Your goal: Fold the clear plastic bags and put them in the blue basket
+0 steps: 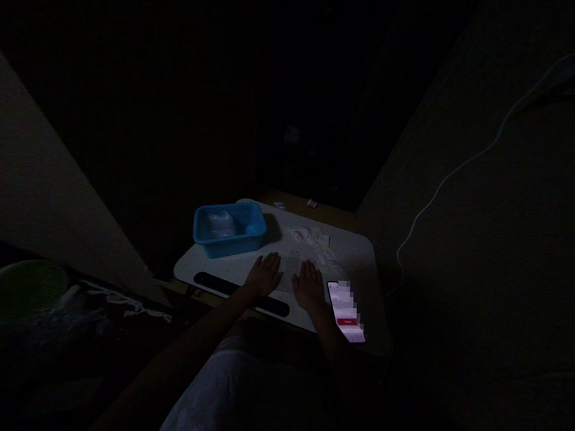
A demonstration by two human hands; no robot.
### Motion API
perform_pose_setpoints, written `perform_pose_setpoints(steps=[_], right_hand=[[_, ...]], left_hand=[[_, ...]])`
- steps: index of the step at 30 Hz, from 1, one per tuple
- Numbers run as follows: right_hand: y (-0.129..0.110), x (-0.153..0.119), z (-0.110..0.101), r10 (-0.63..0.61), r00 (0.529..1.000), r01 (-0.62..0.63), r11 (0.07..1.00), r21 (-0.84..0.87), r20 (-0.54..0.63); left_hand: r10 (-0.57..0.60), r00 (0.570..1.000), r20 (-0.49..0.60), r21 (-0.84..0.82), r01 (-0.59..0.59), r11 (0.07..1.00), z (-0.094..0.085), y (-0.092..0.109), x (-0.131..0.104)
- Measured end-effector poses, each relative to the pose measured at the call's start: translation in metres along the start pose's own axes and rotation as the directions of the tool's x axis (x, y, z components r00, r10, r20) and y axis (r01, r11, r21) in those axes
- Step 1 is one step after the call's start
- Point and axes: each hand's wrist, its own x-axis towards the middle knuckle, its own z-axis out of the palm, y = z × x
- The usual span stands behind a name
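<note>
My left hand (pixel 264 275) lies palm down on the small white table (pixel 357 250), its fingers stretched out. Beside it on the right, my right hand (pixel 308 286) rests flat in the same way, fingers extended. Neither hand holds anything that shows. A blue basket (pixel 233 245) with a pale container (pixel 221 224) in it stands behind my left hand. Thin whitish pieces (pixel 310 235), too dim to name, lie beyond my right hand. A phone (pixel 347 312) with its screen lit is just right of my right hand.
A dark strip (pixel 218 284) runs along the table's near edge. Small items (pixel 311 204) lie past the far edge. A white cable (pixel 441 184) hangs along the right wall. A green basin (pixel 27 288) is at the far left. The room is very dark.
</note>
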Motion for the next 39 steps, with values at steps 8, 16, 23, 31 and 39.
perform_pose_setpoints(steps=[8,16,23,31,39], right_hand=[[0.006,0.005,0.002,0.126,0.989,-0.124,0.992,0.027,-0.075],[-0.022,0.008,-0.008,-0.26,0.965,0.261,0.963,0.067,-0.024],[-0.008,0.003,-0.005,-0.103,0.994,0.103,0.995,-0.006,0.036],[0.011,-0.003,-0.006,0.013,0.999,-0.011,0.999,-0.047,0.029],[0.008,-0.002,-0.009,0.05,0.996,-0.048,0.998,-0.029,0.073]], left_hand=[[-0.007,1.0,0.015,0.001,0.007,1.0,0.0,0.002,0.001],[0.017,1.0,0.01,0.008,-0.018,1.0,0.003,-0.001,0.001],[0.005,1.0,0.006,-0.007,-0.005,1.0,0.006,0.0,0.002],[0.01,1.0,-0.003,-0.008,-0.01,1.0,0.002,0.001,0.001],[-0.077,0.997,-0.007,0.011,0.077,0.997,-0.006,-0.009,-0.003]])
